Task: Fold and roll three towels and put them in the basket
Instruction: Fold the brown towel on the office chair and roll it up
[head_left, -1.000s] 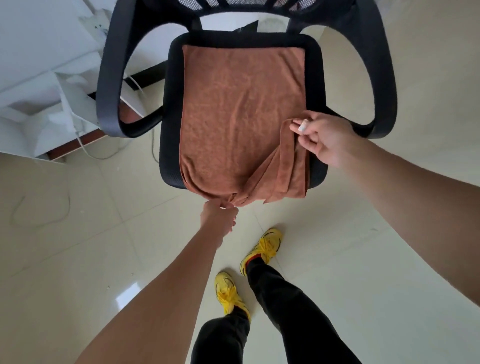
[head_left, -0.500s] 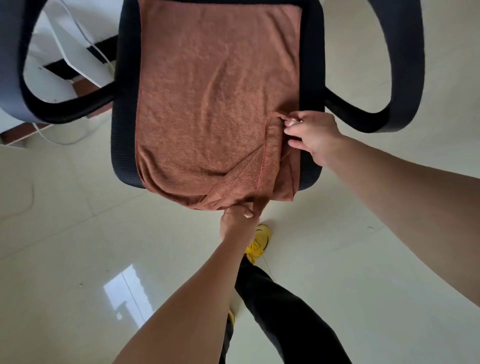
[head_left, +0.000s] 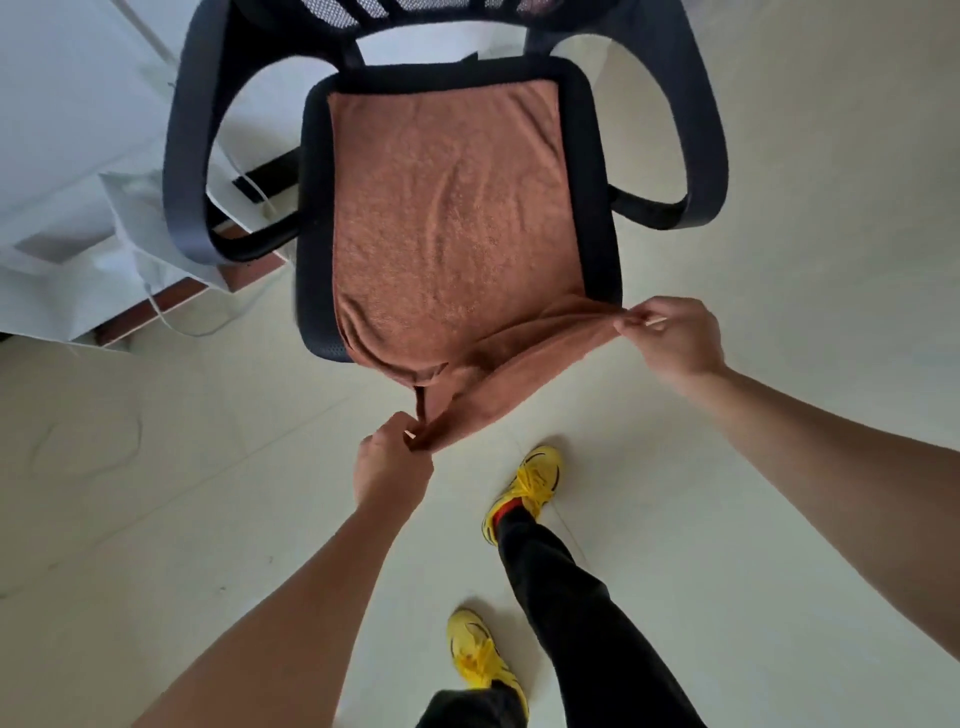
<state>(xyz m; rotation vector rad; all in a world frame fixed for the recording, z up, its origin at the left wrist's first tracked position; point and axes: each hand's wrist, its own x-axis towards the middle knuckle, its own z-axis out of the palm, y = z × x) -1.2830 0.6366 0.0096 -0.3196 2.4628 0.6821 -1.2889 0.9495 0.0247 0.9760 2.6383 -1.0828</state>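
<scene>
Rust-brown terry makes up the towel (head_left: 452, 223), which lies spread over the seat of a black office chair (head_left: 311, 218). It covers nearly the whole cushion, and its near end hangs past the seat's front edge. The left hand (head_left: 392, 462) sits below that front edge with its fingers curled, pinching a bunched corner of the towel between thumb and fingertips. The right hand (head_left: 675, 338) is just off the seat's front right corner and pinches the other near corner in the same way. The cloth runs taut in a slanted band between the two hands (the far part lies flat on the cushion, lightly wrinkled). Curved black armrests (head_left: 182, 156) stand on either side of the seat. Below the arms, on the pale tiled floor (head_left: 156, 493), are yellow shoes (head_left: 524, 488) and black trousers (head_left: 571, 597). White furniture (head_left: 62, 104) stands at the left, beside the chair.
</scene>
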